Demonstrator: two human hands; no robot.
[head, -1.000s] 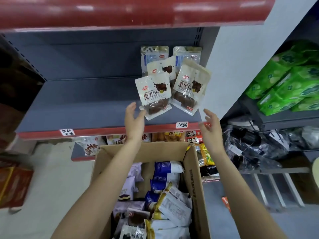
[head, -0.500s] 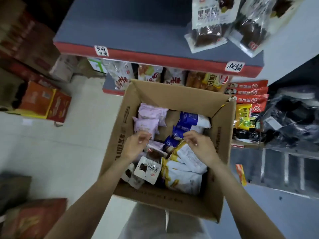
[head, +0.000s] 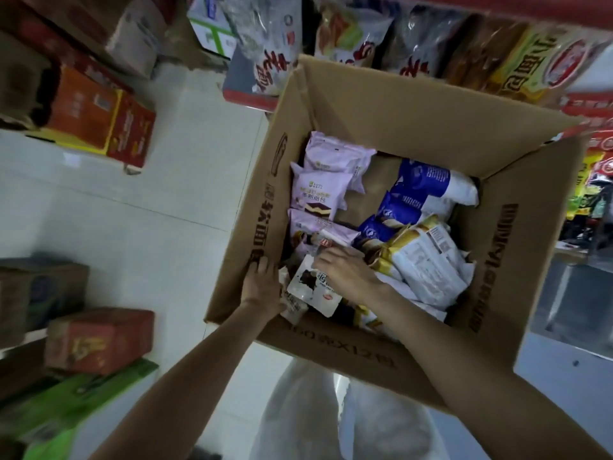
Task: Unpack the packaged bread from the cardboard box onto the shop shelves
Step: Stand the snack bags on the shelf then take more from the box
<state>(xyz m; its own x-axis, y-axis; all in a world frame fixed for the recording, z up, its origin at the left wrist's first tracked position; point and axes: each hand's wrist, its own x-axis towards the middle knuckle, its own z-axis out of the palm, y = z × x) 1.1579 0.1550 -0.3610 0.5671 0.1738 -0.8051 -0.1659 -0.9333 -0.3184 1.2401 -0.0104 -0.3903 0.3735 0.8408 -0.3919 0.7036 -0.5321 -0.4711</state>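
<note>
Head view shows the left hand (head: 262, 283) gripping the wall of the open brown cardboard box (head: 491, 260). Right hand (head: 345, 270) lies with curled fingers on a white bread packet (head: 311, 287); its grip I cannot tell.

Pale tiled floor (head: 139, 220), with red cartons (head: 102, 124) stacked along its left side.

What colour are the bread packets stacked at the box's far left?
Pale purple packets, seen in the head view.
</note>
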